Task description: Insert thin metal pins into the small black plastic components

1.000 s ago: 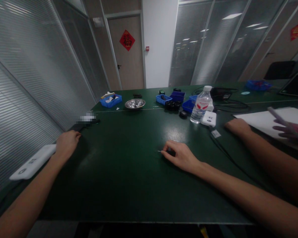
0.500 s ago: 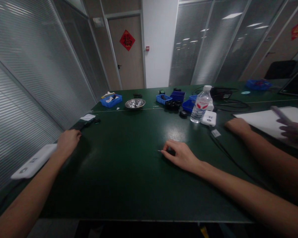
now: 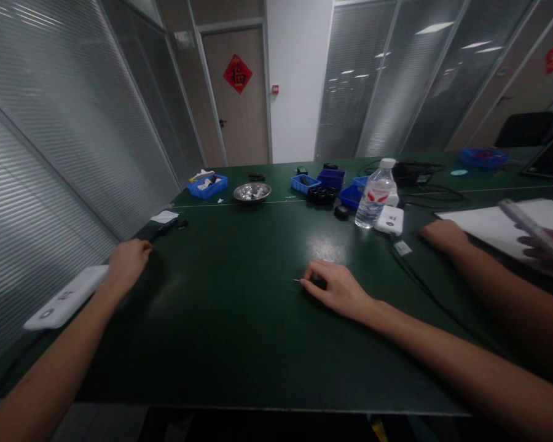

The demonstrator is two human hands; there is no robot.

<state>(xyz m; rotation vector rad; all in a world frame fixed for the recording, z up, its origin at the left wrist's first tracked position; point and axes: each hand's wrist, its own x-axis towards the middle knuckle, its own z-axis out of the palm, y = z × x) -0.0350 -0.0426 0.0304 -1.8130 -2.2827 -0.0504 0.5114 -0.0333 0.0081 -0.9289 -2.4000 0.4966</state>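
My right hand (image 3: 338,288) rests on the green table (image 3: 239,344) near its middle. Its fingers are pinched on a small dark object (image 3: 319,283), and a thin pale pin (image 3: 296,280) sticks out to the left of the fingertips. My left hand (image 3: 128,261) lies at the table's left edge with the fingers curled under, so anything in them is hidden. It touches the end of a long white device (image 3: 64,299) and sits just short of a black item (image 3: 166,227).
A co-worker's forearm and fist (image 3: 442,236) lie at the right by white paper (image 3: 493,224); another hand holds a flat device (image 3: 532,230). A water bottle (image 3: 376,193), white box (image 3: 389,219), black cable (image 3: 424,288), metal bowl (image 3: 251,192) and blue bins (image 3: 207,185) stand farther back.
Both my hands stay where they were. The co-worker's hand with the flat device has shifted slightly at the right edge, and the view has drifted a little.
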